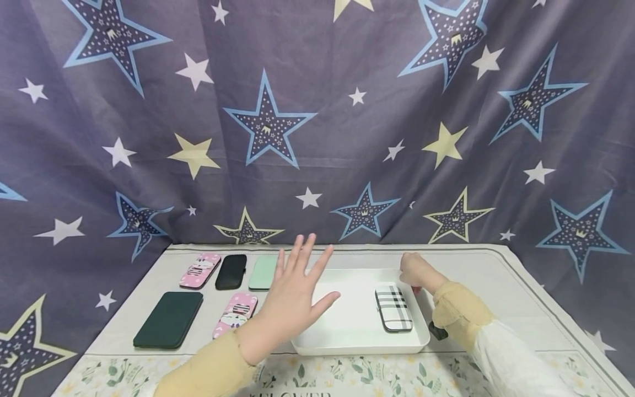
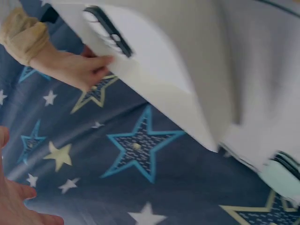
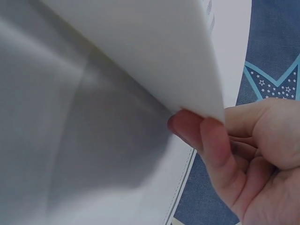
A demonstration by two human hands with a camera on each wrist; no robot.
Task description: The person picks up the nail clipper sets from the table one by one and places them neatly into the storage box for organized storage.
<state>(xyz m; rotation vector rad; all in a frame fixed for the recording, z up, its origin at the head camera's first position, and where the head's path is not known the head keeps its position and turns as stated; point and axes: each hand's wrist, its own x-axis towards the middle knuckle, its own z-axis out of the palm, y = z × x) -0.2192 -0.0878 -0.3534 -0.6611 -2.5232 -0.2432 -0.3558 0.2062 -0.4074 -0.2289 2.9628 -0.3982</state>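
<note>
**Holding the tray corner, left hand spread above it**

Gripping the far right corner of the white tray [image 1: 347,331], your right hand [image 1: 416,273] has its fingers curled round the rim; the right wrist view shows the fingertips [image 3: 197,129] tucked under the tray's edge. Your left hand [image 1: 292,295] hovers over the tray's left side with all fingers straight and fanned apart, holding nothing.

The tray sits on the worktop [image 1: 521,298], near its front and roughly in the middle. Inside it, towards the right wall, lies a plaid phone case [image 1: 393,309], flat, with its long side running front to back, just beside your right hand.

To the left of the tray, phone cases lie in two rows on the worktop. In the far row you have a pink patterned case [image 1: 200,270], a black case [image 1: 231,271] and a mint green case [image 1: 263,272], the last partly hidden by your left hand. In the near row sit a dark green case [image 1: 168,320] and a second pink patterned case [image 1: 235,313], close to your left wrist. A star-printed curtain [image 1: 317,121] hangs behind the worktop.
</note>
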